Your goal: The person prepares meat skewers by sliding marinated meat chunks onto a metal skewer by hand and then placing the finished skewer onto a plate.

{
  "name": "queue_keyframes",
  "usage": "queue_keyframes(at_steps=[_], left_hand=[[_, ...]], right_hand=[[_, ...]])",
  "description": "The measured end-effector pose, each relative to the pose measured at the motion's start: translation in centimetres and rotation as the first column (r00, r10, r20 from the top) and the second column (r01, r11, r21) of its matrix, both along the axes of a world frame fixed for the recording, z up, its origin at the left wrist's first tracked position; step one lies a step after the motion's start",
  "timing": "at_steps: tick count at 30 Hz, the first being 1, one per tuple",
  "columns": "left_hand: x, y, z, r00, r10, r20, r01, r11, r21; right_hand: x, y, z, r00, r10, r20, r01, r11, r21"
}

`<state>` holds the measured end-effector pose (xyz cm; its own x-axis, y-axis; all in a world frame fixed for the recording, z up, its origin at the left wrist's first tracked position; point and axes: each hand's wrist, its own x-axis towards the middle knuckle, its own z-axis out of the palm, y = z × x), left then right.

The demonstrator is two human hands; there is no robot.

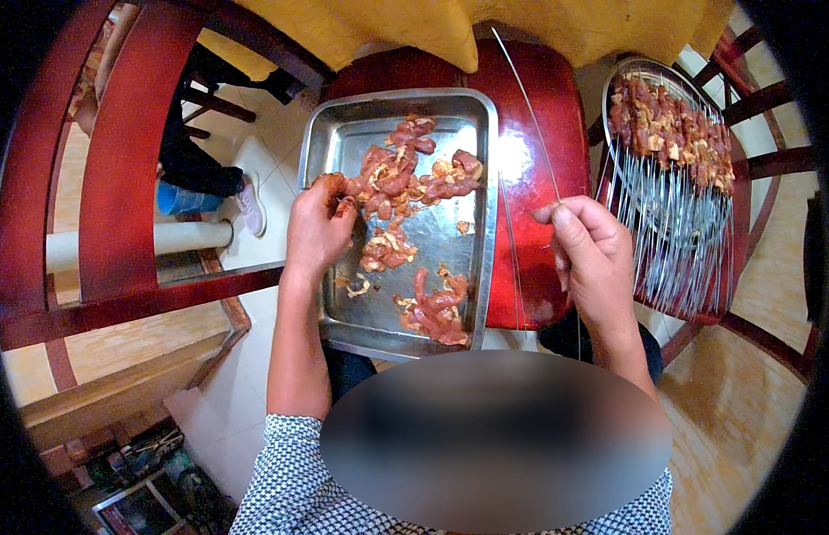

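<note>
A rectangular metal tray [481, 223] holds pieces of raw meat [387, 178], clumped in its upper middle, with smaller heaps lower down. My left hand [321, 223] is over the tray's left side, fingers curled together and stained reddish. Its fingertips meet the edge of the biggest meat clump; what lies between them is hidden. To the right of the tray, my right hand [585, 245] pinches a long thin metal skewer [526, 102] between thumb and forefinger. The skewer slants up and away to the left, with no meat on it.
The tray rests on a glossy red seat [544, 116], where more bare skewers [511, 259] lie. At right, a round metal platter [615, 178] carries many loaded meat skewers [668, 134]. A red chair back [120, 152] stands left, near another person's shoe [251, 205]. Yellow cloth [379, 40] hangs behind.
</note>
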<state>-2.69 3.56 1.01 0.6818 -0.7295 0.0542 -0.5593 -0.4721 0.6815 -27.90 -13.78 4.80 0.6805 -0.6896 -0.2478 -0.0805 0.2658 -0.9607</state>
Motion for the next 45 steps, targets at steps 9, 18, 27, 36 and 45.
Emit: queue_keyframes(at_steps=[9, 18, 27, 36, 45], left_hand=[[-2.6, -5.2, 1.2, 0.864, -0.363, 0.350, 0.222, 0.897, 0.381], [-1.2, -1.0, 3.3, 0.760, 0.039, -0.648, -0.168, 0.976, -0.139], [-1.7, 1.2, 2.8, 0.931, -0.117, 0.345, 0.047, 0.978, 0.205], [-2.7, 0.9, 4.5, 0.869, -0.116, 0.481, 0.039, 0.985, 0.167], [-3.4, 1.4, 5.6, 0.998, -0.034, 0.050, 0.041, 0.986, -0.163]], right_hand=[[0.1, -0.6, 0.0, 0.999, -0.013, -0.049, 0.008, 0.996, -0.092], [-0.7, -0.7, 0.0, 0.998, -0.033, -0.051, 0.031, 0.999, -0.041], [-0.7, -0.4, -0.4, 0.996, -0.070, -0.054, 0.052, 0.957, -0.286], [-0.6, -0.5, 0.0, 0.993, -0.049, -0.103, 0.011, 0.939, -0.343], [-0.5, -0.4, -0.5, 0.994, -0.053, -0.091, 0.019, 0.939, -0.345]])
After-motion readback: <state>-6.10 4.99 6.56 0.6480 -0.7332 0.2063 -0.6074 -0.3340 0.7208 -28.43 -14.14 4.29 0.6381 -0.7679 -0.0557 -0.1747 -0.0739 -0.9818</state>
